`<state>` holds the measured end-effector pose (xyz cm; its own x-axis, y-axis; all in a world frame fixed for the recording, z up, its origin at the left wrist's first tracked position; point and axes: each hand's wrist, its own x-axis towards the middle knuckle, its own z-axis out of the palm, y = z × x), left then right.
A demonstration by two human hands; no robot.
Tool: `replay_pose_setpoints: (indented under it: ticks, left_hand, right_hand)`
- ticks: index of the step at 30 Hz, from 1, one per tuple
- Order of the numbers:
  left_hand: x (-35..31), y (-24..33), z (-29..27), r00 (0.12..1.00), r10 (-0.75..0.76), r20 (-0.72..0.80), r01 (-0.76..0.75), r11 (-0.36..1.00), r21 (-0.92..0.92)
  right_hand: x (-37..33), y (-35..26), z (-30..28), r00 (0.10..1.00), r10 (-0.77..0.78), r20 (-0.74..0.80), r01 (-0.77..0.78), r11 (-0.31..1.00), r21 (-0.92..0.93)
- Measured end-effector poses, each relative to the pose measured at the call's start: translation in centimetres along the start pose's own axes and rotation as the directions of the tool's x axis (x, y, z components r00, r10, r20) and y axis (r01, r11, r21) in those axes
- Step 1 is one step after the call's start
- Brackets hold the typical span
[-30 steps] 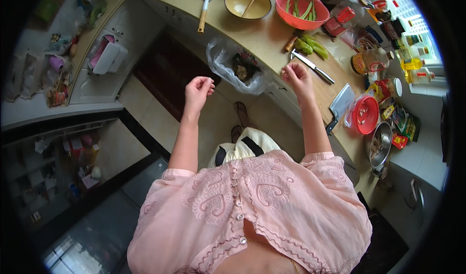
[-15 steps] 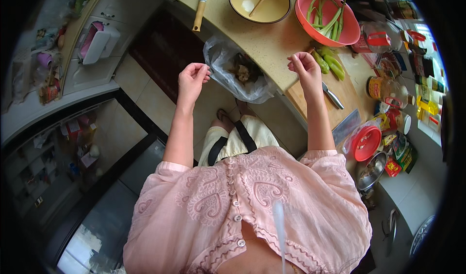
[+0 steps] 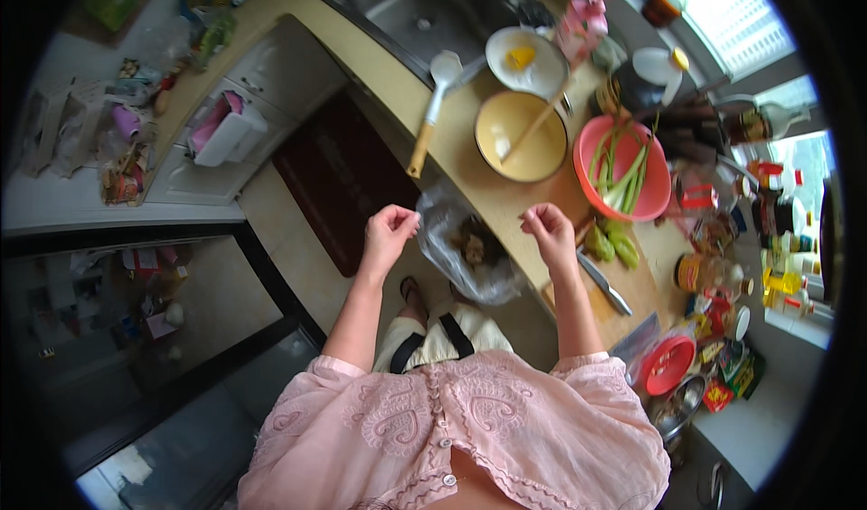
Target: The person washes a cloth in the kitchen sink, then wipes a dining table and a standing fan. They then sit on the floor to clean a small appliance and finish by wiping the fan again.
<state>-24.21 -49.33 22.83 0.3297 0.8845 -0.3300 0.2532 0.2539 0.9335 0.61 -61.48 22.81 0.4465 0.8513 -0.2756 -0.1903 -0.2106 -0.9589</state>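
Observation:
My left hand [image 3: 388, 237] is raised over the floor, left of a clear plastic bag. Its thumb and fingers are pinched together, and nothing shows in them. The bag [image 3: 432, 253], hung at the counter's front edge, has brown scraps inside. My right hand [image 3: 551, 232], also pinched with nothing visible in it, hovers by the counter edge, near the wooden cutting board [image 3: 591, 301]. On that board lie some green peppers [image 3: 614, 244] and a knife [image 3: 605, 284]. Beyond them stands a red-pink bowl [image 3: 657, 194] with green onions [image 3: 628, 171].
A yellow bowl [image 3: 495, 117] with chopsticks, a white plate [image 3: 504, 56] and a wooden-handled spatula [image 3: 432, 113] are on the counter by the sink [image 3: 379, 23]. Bottles and jars [image 3: 704, 275] crowd the right side. A red bowl [image 3: 670, 366] sits below them. A dark mat [image 3: 334, 185] covers part of the floor.
My view has tilted up, so the sink, plate and window now show. Both hands stay raised and pinched, a little closer together; nothing on the counter has visibly moved.

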Motion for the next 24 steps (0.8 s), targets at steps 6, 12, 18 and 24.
replay_pose_setpoints:
  ticks: [6, 12, 18, 24]
  left_hand:
    - [2.5, 2.8, -5.4, 0.994, 0.098, -0.042, -0.098, 0.995, -0.008]
    - [6.4, 4.6, -13.0, 0.982, 0.188, 0.005, -0.188, 0.981, -0.054]
    - [13.3, 7.7, -19.2, 0.974, 0.203, 0.099, -0.191, 0.974, -0.122]
    - [24.3, 10.5, -19.5, 0.870, 0.290, 0.398, -0.195, 0.945, -0.262]
  right_hand:
    - [4.2, -2.9, 7.6, 0.985, -0.043, 0.168, 0.049, 0.998, -0.033]
    - [8.6, -5.4, 16.8, 0.963, -0.080, 0.256, 0.085, 0.996, -0.011]
    - [14.3, -6.6, 23.6, 0.951, -0.105, 0.289, 0.102, 0.994, 0.023]
    - [21.6, -8.9, 26.1, 0.943, -0.202, 0.265, 0.182, 0.978, 0.098]
